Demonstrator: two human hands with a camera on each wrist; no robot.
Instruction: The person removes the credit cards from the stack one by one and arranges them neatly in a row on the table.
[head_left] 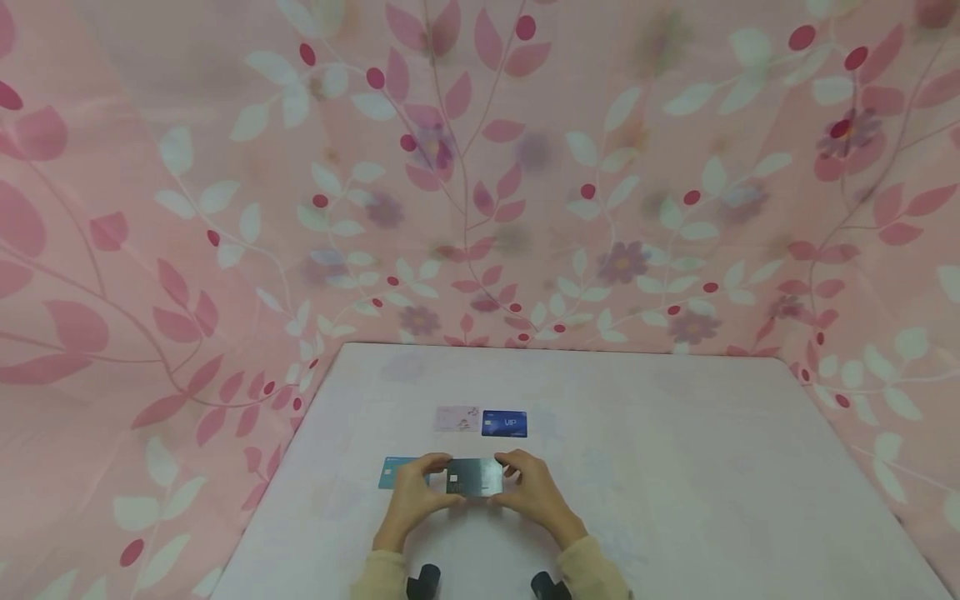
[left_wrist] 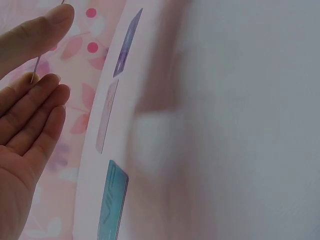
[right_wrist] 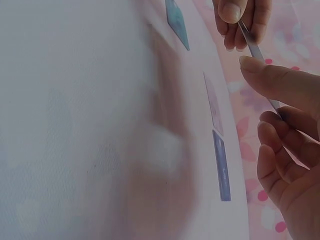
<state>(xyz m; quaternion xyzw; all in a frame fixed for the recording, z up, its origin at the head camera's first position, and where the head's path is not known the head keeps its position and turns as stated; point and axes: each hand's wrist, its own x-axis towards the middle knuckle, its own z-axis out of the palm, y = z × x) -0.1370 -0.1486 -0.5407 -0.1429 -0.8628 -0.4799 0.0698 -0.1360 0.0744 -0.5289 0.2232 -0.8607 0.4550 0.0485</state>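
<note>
Head view: we look forward and down on the white table (head_left: pixel 675 483), farthest off.
Left wrist: we face the left hand (left_wrist: pixel 27 125) close, sideways.
Right wrist: the right hand (right_wrist: pixel 300 140), equally near.
Wrists share: the pink floral card (right_wrist: pixel 212 102).

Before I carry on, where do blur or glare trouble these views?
Head: possible sheen on the dark card, the pale pink card fading into the white table. Left wrist: a blurred brownish smear over the table, reflection or shadow, I can't tell; the teal card reads clearer. Right wrist: dim, with a similar smear.
</note>
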